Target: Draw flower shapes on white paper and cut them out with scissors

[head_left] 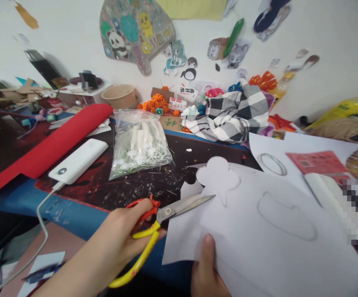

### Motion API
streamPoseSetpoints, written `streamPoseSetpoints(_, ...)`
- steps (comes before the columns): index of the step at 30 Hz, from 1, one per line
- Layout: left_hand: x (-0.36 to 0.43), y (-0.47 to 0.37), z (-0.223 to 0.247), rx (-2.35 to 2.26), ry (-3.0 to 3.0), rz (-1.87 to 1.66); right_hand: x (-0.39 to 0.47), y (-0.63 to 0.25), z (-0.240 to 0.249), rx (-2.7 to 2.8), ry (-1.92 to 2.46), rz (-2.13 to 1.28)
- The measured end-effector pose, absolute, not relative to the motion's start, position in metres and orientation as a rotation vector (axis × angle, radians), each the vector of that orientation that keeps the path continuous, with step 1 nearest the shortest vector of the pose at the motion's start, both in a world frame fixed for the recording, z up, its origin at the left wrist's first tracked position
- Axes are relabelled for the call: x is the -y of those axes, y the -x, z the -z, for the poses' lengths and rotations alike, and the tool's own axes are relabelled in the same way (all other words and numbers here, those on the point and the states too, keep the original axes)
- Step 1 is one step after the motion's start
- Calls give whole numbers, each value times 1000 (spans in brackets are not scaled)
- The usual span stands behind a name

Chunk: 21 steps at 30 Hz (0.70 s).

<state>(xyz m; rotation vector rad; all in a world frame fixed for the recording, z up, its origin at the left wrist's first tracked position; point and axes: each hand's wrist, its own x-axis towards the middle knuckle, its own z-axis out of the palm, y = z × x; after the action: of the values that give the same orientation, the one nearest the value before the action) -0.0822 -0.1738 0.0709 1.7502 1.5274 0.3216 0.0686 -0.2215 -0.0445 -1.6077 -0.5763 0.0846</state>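
My left hand (132, 231) grips scissors (166, 212) with red and yellow handles. Their blades, slightly apart, point right and touch a large sheet of white paper (243, 231). The paper's far edge has been cut into a rounded, lobed shape (217, 175) with a pencil line trailing below it. A second pencil outline (286, 216), long and curved, is drawn farther right. At the bottom centre, my right hand (210, 272) pinches the sheet with its thumb on top; its other fingers are hidden under the paper.
A clear bag of white-and-green pieces (142, 144) lies beyond the scissors. To its left are a white power bank (78, 161) with a cable and a red strip (58, 140). Behind sit checked cloth (231, 113) and a tape roll (272, 164) on more paper.
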Motion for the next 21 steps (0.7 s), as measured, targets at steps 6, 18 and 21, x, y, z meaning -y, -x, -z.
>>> streamPoseSetpoints(6,173,80,-74,-1534,-1713,-277,221,-69,44,595,1623,-78)
streamPoseSetpoints(18,176,89,-64,-1552,-1816,-234,223,-71,46,644,1624,-132)
streamPoseSetpoints(21,176,87,-66,-1564,-1835,-244,222,-69,44,624,1641,-102)
